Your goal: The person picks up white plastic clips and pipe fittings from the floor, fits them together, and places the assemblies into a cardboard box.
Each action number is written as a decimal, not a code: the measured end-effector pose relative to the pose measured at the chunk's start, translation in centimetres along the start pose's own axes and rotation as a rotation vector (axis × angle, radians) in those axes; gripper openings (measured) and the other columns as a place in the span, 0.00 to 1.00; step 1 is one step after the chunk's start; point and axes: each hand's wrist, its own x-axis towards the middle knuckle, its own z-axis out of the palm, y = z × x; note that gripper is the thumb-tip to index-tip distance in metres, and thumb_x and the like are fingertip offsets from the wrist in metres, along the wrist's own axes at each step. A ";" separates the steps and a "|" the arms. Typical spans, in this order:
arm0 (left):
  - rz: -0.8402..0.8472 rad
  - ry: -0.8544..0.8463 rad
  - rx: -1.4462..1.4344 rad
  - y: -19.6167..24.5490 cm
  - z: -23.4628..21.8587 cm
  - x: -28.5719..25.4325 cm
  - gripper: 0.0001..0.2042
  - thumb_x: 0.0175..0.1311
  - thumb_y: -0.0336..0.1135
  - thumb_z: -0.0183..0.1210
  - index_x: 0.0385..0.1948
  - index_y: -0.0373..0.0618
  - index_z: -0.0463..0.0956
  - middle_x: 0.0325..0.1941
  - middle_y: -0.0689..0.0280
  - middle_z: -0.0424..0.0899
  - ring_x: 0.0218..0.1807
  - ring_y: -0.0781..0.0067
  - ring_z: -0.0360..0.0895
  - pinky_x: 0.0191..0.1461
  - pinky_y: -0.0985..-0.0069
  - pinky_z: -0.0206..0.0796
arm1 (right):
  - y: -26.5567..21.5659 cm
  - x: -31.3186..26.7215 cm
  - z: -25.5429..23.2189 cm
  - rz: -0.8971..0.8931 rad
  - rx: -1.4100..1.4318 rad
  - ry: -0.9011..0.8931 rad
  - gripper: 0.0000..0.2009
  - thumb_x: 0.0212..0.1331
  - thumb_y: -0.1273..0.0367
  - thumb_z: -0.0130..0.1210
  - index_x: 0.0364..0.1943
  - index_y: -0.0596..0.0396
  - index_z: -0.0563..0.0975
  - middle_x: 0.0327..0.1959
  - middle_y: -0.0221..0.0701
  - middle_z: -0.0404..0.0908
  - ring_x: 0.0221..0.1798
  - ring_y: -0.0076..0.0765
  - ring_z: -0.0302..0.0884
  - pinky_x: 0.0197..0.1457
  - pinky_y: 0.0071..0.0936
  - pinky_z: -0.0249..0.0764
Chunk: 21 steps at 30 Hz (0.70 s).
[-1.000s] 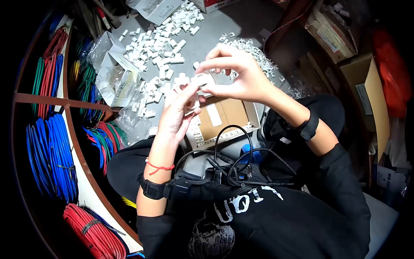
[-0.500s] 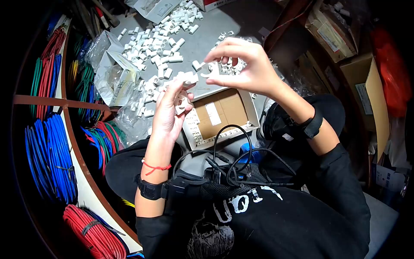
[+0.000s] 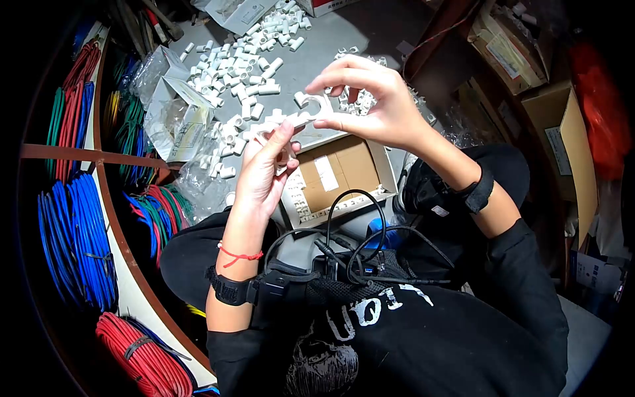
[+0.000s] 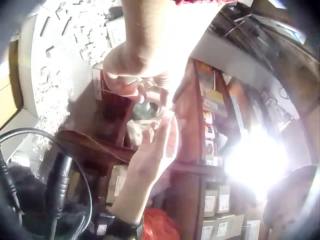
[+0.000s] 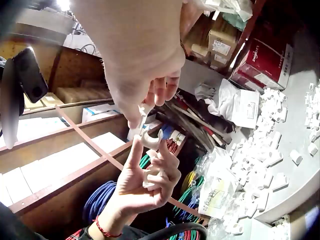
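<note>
My right hand [image 3: 380, 102] pinches a white C-shaped pipe clip [image 3: 324, 111] between thumb and fingertips, its curved opening facing left. Beside it, my left hand [image 3: 259, 175] is curled round more white pipe clips. One of these, a clip [image 5: 151, 141] with its round mouth upward, stands out at the left fingertips in the right wrist view. Lower down, further white clips [image 5: 152, 180] lie against the left palm, partly covered by fingers. The two hands meet closely at the clips, right at the edges of the held pieces. Glare washes out detail in the left wrist view.
Under the hands stands an open carton [image 3: 390, 155] with small white clips lined along its inside edges. White pipe fittings [image 3: 248, 83] are strewn over the grey floor. Coiled blue cable [image 3: 76, 241] fills the left shelf. A black cable [image 3: 360, 193] loops across the lap.
Both hands were together at first; the right then drew apart to the right with a clip. Since then the left hand's clips have tilted closer to it.
</note>
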 end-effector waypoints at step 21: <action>-0.011 -0.043 -0.020 -0.1 -0.1 0.1 0.15 0.52 0.41 0.55 0.38 0.44 0.68 0.32 0.69 0.73 0.28 0.83 0.66 0.23 0.90 0.55 | 0.4 -0.2 0.1 0.077 -0.057 0.012 0.13 0.38 0.67 0.60 0.32 0.54 0.75 0.30 0.25 0.76 0.30 0.19 0.71 0.28 0.14 0.65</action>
